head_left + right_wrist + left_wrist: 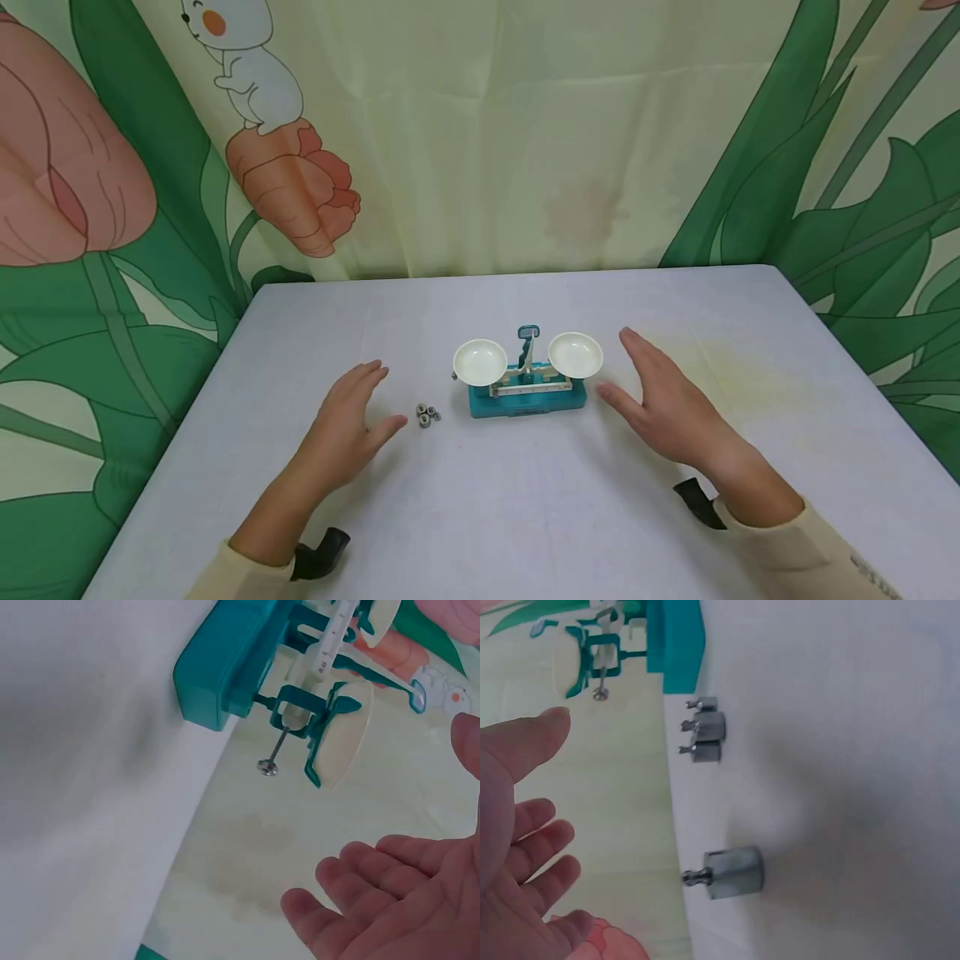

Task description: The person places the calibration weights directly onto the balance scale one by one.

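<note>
A teal balance scale (527, 405) stands on the white table, with a white left pan (481, 363) and a white right pan (576, 356). Left of it sits a small group of metal weights (424, 414), seen from the side as knobbed cylinders (709, 726) in the left wrist view. That view also has a larger metal weight (735, 871) standing apart. My left hand (341, 429) hovers beside the weights, thumb and fingers spread, touching nothing. On the scale's other side my right hand (671, 408) is held up, fingers extended and apart from the right pan.
The table (495, 517) is covered in white cloth. Behind it hangs a pale yellow curtain (487, 150) printed with green leaves, a pink flower and a white animal on a carrot. A metal adjusting knob (267, 767) sticks out from the scale's end.
</note>
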A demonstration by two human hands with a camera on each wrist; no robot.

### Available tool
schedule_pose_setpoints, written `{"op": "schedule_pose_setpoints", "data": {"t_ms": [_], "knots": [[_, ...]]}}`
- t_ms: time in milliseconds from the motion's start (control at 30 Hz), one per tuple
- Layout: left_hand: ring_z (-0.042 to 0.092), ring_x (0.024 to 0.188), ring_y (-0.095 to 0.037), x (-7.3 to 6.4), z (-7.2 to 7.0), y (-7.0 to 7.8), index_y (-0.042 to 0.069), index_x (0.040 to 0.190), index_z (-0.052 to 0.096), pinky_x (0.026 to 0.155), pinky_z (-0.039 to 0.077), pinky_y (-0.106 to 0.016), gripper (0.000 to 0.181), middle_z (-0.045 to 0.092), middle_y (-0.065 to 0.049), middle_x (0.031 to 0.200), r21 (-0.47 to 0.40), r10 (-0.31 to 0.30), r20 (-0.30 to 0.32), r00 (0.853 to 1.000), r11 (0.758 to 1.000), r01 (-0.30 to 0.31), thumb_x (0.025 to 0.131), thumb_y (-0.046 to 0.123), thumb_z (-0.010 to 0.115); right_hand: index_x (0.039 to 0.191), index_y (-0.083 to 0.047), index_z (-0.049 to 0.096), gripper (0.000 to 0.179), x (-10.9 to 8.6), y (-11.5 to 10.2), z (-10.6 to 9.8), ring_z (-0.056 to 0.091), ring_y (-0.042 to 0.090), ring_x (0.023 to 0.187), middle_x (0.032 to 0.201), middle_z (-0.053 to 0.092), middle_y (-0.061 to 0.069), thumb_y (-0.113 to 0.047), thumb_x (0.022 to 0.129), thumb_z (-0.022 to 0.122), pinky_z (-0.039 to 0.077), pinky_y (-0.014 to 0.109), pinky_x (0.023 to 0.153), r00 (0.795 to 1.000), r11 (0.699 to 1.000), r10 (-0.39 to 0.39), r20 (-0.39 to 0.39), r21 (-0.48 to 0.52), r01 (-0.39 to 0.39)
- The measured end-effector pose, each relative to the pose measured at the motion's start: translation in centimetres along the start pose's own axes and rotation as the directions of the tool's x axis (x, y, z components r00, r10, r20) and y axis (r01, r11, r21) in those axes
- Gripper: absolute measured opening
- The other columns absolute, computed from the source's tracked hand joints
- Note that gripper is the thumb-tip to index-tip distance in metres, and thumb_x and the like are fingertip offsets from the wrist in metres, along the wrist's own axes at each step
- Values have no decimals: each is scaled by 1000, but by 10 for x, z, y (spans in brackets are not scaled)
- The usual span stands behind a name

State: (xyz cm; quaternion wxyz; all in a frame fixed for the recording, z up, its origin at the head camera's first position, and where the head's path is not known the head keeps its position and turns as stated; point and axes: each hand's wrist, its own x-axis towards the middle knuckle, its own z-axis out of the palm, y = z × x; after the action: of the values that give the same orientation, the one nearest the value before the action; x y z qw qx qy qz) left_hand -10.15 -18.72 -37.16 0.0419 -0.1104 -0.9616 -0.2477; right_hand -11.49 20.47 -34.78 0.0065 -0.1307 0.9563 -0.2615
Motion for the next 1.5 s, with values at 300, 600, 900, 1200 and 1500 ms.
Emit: {"op": "schedule_pose_setpoints", "data": {"t_ms": [300,600,900,1200,1500], "knots": [[53,124,-35,2,22,4,2,121,67,102,44,-51,39,64,-14,124,-63,-39,35,999,997,41,85,12,80,152,1,32,79,-7,15,11,43,45,133,152,39,23,-42,96,67,41,60,102,996,968,93,-18,238,-86],[59,115,-31,9,41,9,7,107,73,97,48,-48,26,68,-8,111,-24,-81,70,994,996,83,83,11,81,150,1,34,76,-1,29,27,43,42,134,149,43,22,-33,93,72,42,57,103,990,945,129,61,296,-141],[62,105,-28,14,50,7,9,97,75,93,48,-47,19,71,-2,99,27,-45,53,998,999,44,81,10,83,148,2,37,68,11,33,37,45,40,133,148,45,22,-23,94,71,43,53,103,992,933,97,83,339,-120],[63,102,-27,16,53,8,9,95,75,91,48,-47,16,71,-1,97,41,-48,51,998,998,46,81,8,83,148,4,36,71,28,36,43,46,42,133,145,47,23,-26,93,72,40,57,104,976,921,149,156,337,-195],[63,100,-26,17,52,10,10,91,75,91,47,-47,12,71,0,94,41,-66,56,996,997,64,82,6,81,141,7,42,63,43,39,49,51,42,128,138,54,26,-18,91,72,41,55,104,982,923,92,164,357,-146]]}}
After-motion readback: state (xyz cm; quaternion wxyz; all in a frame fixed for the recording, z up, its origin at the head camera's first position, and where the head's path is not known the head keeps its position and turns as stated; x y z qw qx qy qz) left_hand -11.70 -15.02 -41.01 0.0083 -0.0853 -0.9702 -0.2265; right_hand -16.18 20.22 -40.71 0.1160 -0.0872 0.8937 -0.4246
